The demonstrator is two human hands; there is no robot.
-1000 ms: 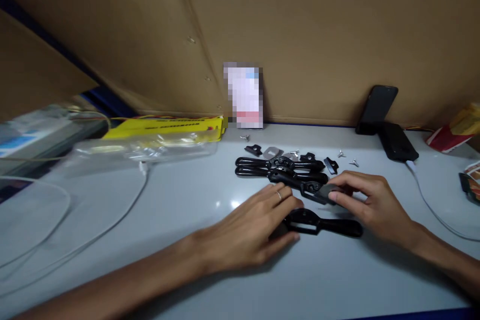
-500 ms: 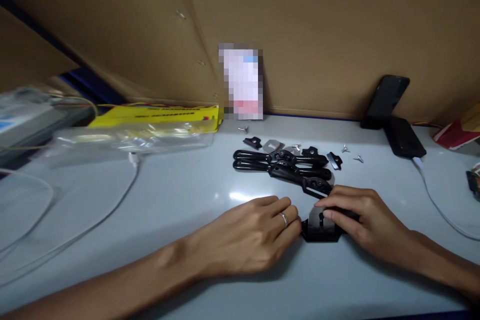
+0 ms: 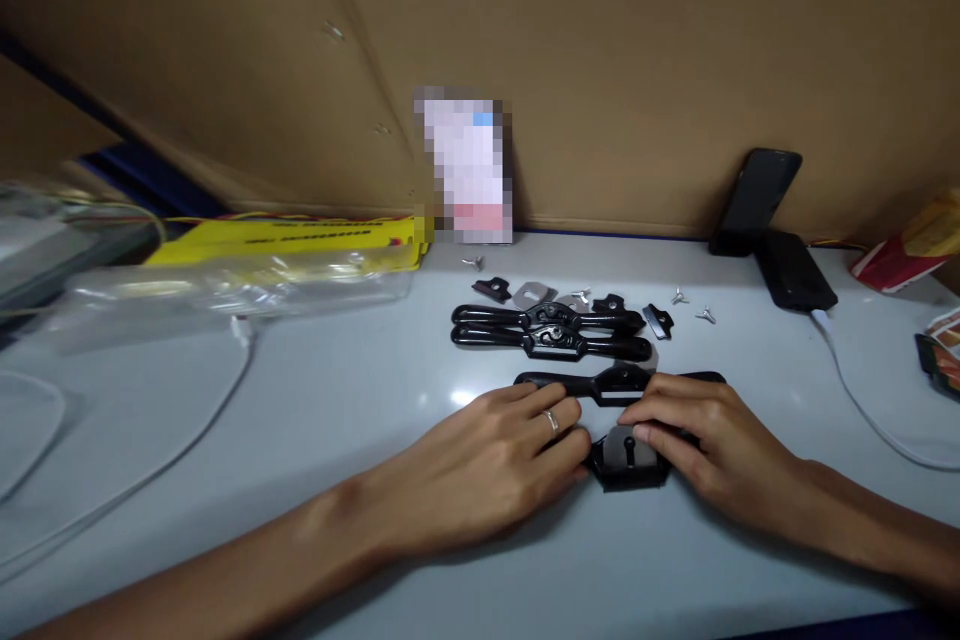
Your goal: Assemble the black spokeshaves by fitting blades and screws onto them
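Observation:
My left hand [image 3: 517,450], with a ring on one finger, is closed around the left end of a black spokeshave body [image 3: 636,482]. On that body's middle lies a grey metal blade [image 3: 616,448] with a slot. My right hand [image 3: 720,430] pinches the blade's upper right edge with thumb and index finger, over the body's right side. Just beyond my hands lies another black spokeshave body [image 3: 577,384], partly covered by my fingers. Farther back, two more bodies [image 3: 487,315] lie side by side, near a loose blade [image 3: 534,295], black caps [image 3: 658,321] and small silver screws [image 3: 705,315].
A yellow packet [image 3: 285,238] and clear plastic bag [image 3: 247,285] lie at the back left. A white cable [image 3: 187,445] crosses the left side. A phone [image 3: 757,195], black box [image 3: 795,270] and red carton [image 3: 892,265] stand at the back right.
The spokeshave body just beyond my hands has turned from slanted to level. My left fingers have spread slightly toward it. The whole view has shifted a little.

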